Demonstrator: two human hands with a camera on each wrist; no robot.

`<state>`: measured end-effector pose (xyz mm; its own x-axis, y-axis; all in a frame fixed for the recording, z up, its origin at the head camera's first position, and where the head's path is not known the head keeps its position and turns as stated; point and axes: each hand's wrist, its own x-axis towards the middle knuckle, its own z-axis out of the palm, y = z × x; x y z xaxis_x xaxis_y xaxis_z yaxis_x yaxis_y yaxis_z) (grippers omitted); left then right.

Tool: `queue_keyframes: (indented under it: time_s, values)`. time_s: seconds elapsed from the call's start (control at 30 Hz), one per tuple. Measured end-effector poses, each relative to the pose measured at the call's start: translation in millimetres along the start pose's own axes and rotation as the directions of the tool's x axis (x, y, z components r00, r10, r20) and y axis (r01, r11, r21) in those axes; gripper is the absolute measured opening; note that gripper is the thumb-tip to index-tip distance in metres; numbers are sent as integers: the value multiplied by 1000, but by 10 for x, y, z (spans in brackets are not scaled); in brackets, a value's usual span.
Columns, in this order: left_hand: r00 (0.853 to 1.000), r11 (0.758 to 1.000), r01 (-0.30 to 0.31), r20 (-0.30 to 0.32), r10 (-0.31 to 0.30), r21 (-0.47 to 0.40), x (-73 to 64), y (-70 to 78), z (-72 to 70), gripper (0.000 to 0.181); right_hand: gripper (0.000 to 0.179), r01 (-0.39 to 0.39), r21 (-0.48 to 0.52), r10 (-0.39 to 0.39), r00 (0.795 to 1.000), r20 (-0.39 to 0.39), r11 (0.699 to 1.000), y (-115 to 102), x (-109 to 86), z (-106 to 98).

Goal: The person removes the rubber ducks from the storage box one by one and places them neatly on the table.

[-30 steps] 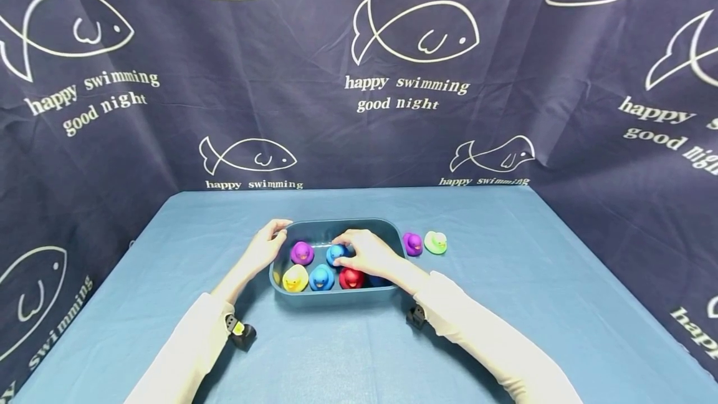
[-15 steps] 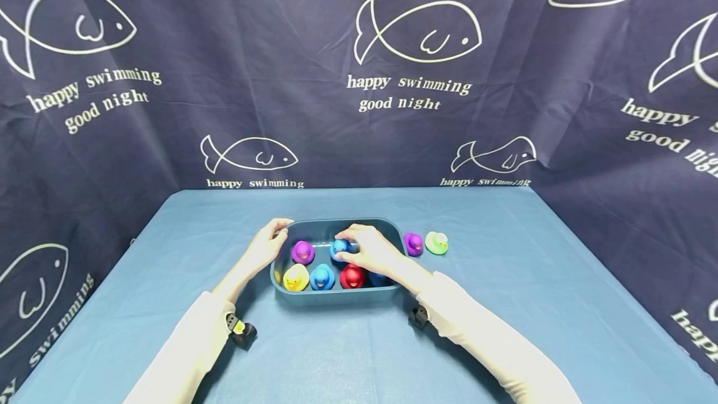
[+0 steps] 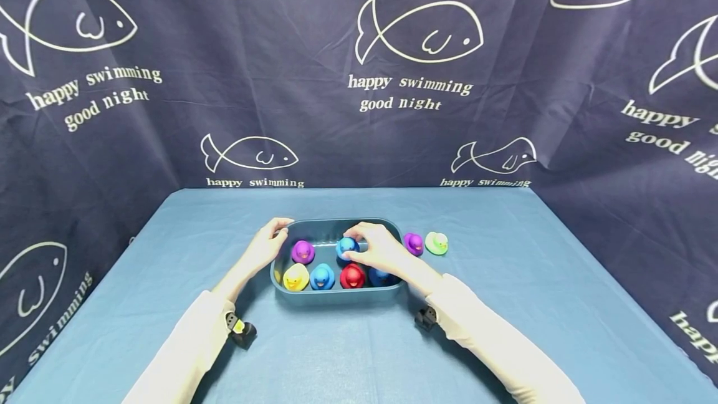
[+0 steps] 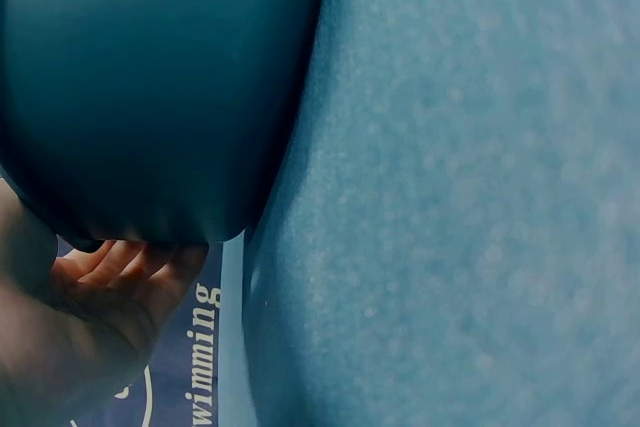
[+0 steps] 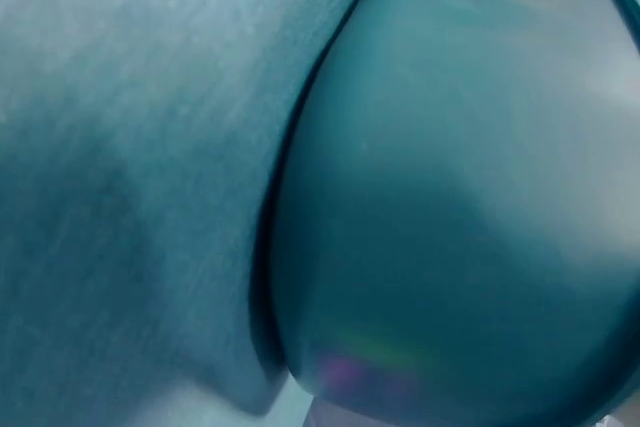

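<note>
A dark blue-green bin (image 3: 336,298) stands on the table with several rubber ducks in it. My right hand (image 3: 382,249) reaches over its right part and pinches a blue rubber duck (image 3: 346,247) between thumb and fingers. My left hand (image 3: 263,248) grips the bin's left end at the far corner; in the left wrist view its fingers (image 4: 130,265) lie against the wall. Along the front inside sit a yellow duck (image 3: 295,278), a light blue duck (image 3: 322,277), a red duck (image 3: 352,276) and a darker blue duck (image 3: 380,277). A purple duck (image 3: 303,252) sits behind.
Right of the bin, a second purple duck (image 3: 413,244) and a pale green duck (image 3: 436,242) stand on the blue tablecloth (image 3: 359,354). A dark curtain (image 3: 314,111) with fish prints rises behind the table and along both sides.
My right hand has moved the pinched blue duck a little rightward and back inside the bin, uncovering more of the darker blue duck. The left hand has stayed on the bin.
</note>
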<state>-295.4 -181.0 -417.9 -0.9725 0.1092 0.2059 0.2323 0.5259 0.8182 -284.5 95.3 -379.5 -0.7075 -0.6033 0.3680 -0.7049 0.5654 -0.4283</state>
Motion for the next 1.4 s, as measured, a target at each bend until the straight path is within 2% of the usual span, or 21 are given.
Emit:
queue_keyframes:
  time_s: [0.17, 0.5, 0.8, 0.97, 1.4]
  values:
    - [1000, 1000, -4, -3, 4, -6, -2, -5, -2, 30, 35, 29, 7, -29, 999, -26, 1000, -3, -24, -55]
    - [1000, 1000, 1, 2, -1, 8, 6, -3, -1, 31, 38, 20, 32, -19, 999, -28, 999, -2, -98, -141]
    - [1000, 1000, 5, 3, -5, 5, -3, 2, 0, 31, 37, 67, 68, -63, 996, -60, 995, 8, -156, -227]
    - [1000, 1000, 18, 9, -18, -2, -4, 7, -2, 31, 36, 78, 59, -74, 995, -73, 995, 37, -202, -271]
    - [1000, 1000, 0, 0, 0, -20, -12, 25, 0, 30, 38, 75, 15, -72, 989, -129, 997, 141, -286, -377]
